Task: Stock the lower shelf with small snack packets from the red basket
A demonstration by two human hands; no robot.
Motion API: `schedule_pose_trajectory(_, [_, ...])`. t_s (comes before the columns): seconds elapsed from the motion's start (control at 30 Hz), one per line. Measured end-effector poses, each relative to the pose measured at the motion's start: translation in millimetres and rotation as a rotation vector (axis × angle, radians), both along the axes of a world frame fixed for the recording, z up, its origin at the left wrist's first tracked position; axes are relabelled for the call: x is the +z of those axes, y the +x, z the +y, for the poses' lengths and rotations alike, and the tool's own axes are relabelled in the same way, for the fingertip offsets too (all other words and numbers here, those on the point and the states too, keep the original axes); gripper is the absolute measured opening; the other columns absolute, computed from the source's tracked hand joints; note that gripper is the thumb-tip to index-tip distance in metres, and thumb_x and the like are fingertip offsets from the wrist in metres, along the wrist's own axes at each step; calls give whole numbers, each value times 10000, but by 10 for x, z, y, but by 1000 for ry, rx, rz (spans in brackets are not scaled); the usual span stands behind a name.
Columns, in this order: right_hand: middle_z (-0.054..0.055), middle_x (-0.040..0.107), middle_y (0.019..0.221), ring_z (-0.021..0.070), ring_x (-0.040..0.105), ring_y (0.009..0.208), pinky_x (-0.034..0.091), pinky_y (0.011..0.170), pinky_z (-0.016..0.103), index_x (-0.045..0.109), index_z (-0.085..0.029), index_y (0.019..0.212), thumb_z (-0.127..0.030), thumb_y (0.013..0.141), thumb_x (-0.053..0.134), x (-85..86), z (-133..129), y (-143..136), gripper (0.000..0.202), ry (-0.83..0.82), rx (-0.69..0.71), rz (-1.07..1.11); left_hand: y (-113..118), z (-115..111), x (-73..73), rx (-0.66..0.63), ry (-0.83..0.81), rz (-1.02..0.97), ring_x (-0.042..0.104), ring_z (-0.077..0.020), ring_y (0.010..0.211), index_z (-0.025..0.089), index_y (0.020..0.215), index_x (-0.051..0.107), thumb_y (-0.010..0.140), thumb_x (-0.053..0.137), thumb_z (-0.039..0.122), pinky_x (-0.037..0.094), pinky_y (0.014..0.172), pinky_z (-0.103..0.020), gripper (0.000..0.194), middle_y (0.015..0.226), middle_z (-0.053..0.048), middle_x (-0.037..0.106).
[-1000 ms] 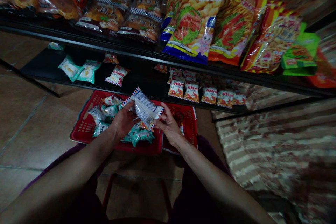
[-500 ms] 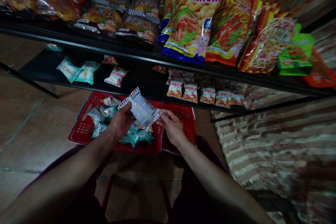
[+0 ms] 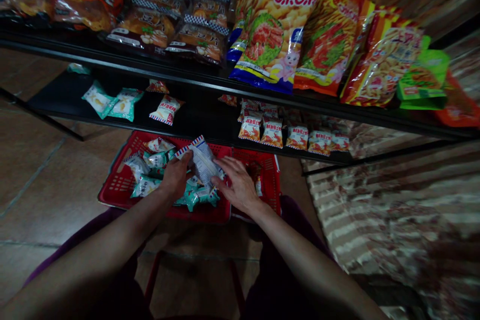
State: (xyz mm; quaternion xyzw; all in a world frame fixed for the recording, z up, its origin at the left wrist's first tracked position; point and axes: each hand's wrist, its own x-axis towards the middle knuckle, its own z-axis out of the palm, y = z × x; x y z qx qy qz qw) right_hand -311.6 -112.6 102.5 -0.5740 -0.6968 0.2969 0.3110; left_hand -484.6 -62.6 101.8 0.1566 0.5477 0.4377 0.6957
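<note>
Over a red basket [image 3: 120, 187], my two hands hold a small snack bag [image 3: 202, 160], its printed back side facing up and its ends striped red, white and blue. My left hand [image 3: 179, 172] grips the bag's left end, thumb on top. At the other end, my right hand [image 3: 237, 182] has its fingers and thumb around the bag's right side. Beneath them in the basket lie several small teal-and-white snack bags [image 3: 148, 186]. A second red basket part [image 3: 270, 180] to the right holds a reddish packet [image 3: 255, 175].
A black lower shelf [image 3: 195, 110] behind the basket carries teal bags [image 3: 125, 102] and a striped white bag [image 3: 167, 109] at left, and rows of small orange-white bags [image 3: 272, 132] at right. The upper shelf edge [image 3: 168, 70], full of large snack bags [image 3: 275, 30], overhangs it.
The snack bag has tilted and dropped slightly toward the basket. My right hand has shifted from pinching its corner to wrapping more of its right side.
</note>
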Motion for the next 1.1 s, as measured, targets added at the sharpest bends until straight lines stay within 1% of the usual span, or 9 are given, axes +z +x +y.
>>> schedule_pose_trajectory(0.07, [100, 494, 1347, 302, 377, 1292, 264, 1087, 510, 482, -255, 1300, -437, 673, 712, -13, -28, -35, 692, -103, 66, -22, 23, -6, 49, -13, 10, 13, 579, -148, 711, 173, 830, 589, 747, 622, 305, 492, 626, -273, 159, 799, -41, 624])
schedule_pose_trajectory(0.17, [139, 436, 1389, 337, 374, 1290, 284, 1065, 531, 386, -218, 1368, -478, 572, 767, -63, -48, -69, 920, -220, -2, -17, 40, -10, 134, -67, 10, -53, 577, -152, 689, 169, 845, 586, 773, 579, 329, 515, 636, -312, 176, 798, -36, 615])
schedule_pose_trajectory(0.3, [100, 577, 1194, 274, 506, 1136, 367, 1003, 467, 568, -212, 1159, -365, 684, 669, -105, -23, -69, 509, -234, -192, 102, 37, -20, 202, -150, 0, -208, 604, -197, 774, 140, 790, 601, 807, 538, 378, 538, 707, -377, 246, 849, -94, 637])
schedule_pose_trajectory(0.37, [64, 629, 1083, 244, 560, 1037, 414, 955, 430, 610, -218, 1034, -312, 680, 653, -99, -1, -70, 369, -301, -268, 308, 30, -15, 200, -150, 14, -239, 611, -220, 828, 126, 748, 607, 811, 532, 386, 534, 749, -400, 278, 891, -125, 644])
schedule_pose_trajectory(0.5, [3, 686, 966, 189, 641, 880, 508, 813, 345, 546, -256, 1102, -228, 654, 656, -37, 28, -75, 463, -570, -386, 871, 1, 12, 147, -29, 56, -6, 615, -195, 837, 135, 701, 614, 740, 611, 232, 499, 803, -356, 104, 867, -89, 652])
schedule_pose_trajectory(0.6, [-12, 699, 882, 166, 658, 776, 540, 673, 292, 572, -245, 1011, -190, 639, 667, 0, 39, -48, 388, -714, -429, 1041, -33, 12, 109, -53, 34, 135, 608, -186, 885, 151, 762, 641, 695, 663, 213, 463, 809, -310, 93, 911, -79, 671])
schedule_pose_trajectory(0.83, [30, 707, 787, 171, 669, 706, 566, 617, 304, 619, -157, 889, -188, 672, 631, 0, 52, -8, 219, -983, -353, 1203, -14, -81, 112, -333, -110, -122, 618, -201, 778, 161, 845, 657, 647, 724, 439, 470, 677, -308, 348, 898, -100, 688])
schedule_pose_trajectory(0.97, [35, 713, 848, 166, 678, 731, 569, 596, 279, 626, -179, 937, -305, 717, 683, -6, 41, -58, 260, -939, -360, 1157, 18, -79, 83, -203, -94, -109, 601, -156, 698, 153, 750, 637, 672, 710, 318, 465, 656, -277, 196, 809, -75, 679])
schedule_pose_trajectory(1.1, [5, 714, 894, 158, 681, 767, 574, 627, 276, 621, -229, 968, -270, 643, 773, -12, 26, -111, 361, -833, -303, 1091, 4, -46, 77, -124, -28, -34, 597, -144, 664, 153, 743, 625, 674, 696, 308, 468, 639, -271, 184, 766, -56, 667])
